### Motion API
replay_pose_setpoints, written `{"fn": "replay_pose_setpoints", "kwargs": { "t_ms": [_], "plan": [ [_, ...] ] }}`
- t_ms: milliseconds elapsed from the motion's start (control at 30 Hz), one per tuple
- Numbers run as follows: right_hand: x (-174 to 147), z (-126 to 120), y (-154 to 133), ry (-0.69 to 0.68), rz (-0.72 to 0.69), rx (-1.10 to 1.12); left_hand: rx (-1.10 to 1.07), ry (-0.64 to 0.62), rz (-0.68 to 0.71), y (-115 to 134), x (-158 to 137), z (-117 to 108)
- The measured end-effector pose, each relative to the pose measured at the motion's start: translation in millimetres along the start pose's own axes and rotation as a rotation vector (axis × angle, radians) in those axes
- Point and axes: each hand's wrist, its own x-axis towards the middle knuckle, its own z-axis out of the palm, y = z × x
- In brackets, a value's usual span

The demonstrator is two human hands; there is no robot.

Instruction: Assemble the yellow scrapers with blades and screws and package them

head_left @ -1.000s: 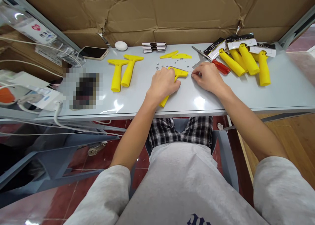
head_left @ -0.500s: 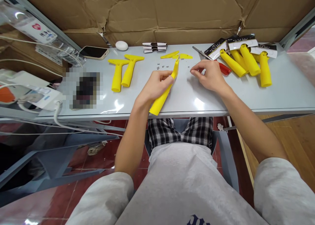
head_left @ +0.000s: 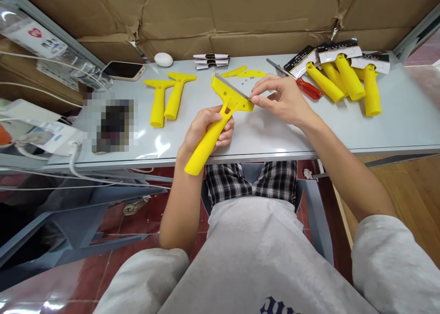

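Note:
My left hand [head_left: 197,129] is closed round the neck of a yellow scraper [head_left: 210,142], whose hollow handle points down toward me past the table edge. A thin metal blade [head_left: 234,86] lies along the top of its wide head. At the right end of that head, my right hand [head_left: 288,98] pinches with thumb and forefinger; whatever sits between the fingertips is too small to make out. Small metal fasteners [head_left: 244,81] lie behind the scraper, near a loose yellow cover piece [head_left: 252,74] and another yellow piece [head_left: 234,71].
Two yellow scrapers [head_left: 174,98] lie to the left. Several carded yellow handles [head_left: 351,82] are piled at right, beside a red-handled screwdriver [head_left: 309,89]. Black-and-white blade packs [head_left: 212,62], a white egg-shaped object [head_left: 163,59] and a phone [head_left: 124,70] line the back.
My left hand has turned the scraper so its broad head faces up. My right hand has moved left from above the table to the head's right end.

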Motion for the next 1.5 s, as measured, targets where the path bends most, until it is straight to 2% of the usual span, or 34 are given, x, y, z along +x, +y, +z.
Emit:
{"fn": "replay_pose_setpoints", "kwargs": {
  "t_ms": [267, 633, 1000, 1267, 1500],
  "plan": [
    [-1, 5, -17, -0.073, -0.007, -0.097, 0.062, -0.033, 0.02, 0, 0, -2],
    [-2, 0, -25, -0.041, 0.002, -0.134, 0.08, -0.068, 0.01, -1, 2, -3],
    [-4, 1, -20, -0.084, -0.033, 0.061, 0.031, -0.091, -0.015, 1, 1, -2],
    [-8, -3, -30, -0.043, 0.01, 0.076, 0.053, -0.06, -0.057, 2, -3, 1],
    [-12, -5, -32, -0.095, -0.047, 0.003, 0.063, -0.105, -0.012, 1, -3, 2]
  ]
}}
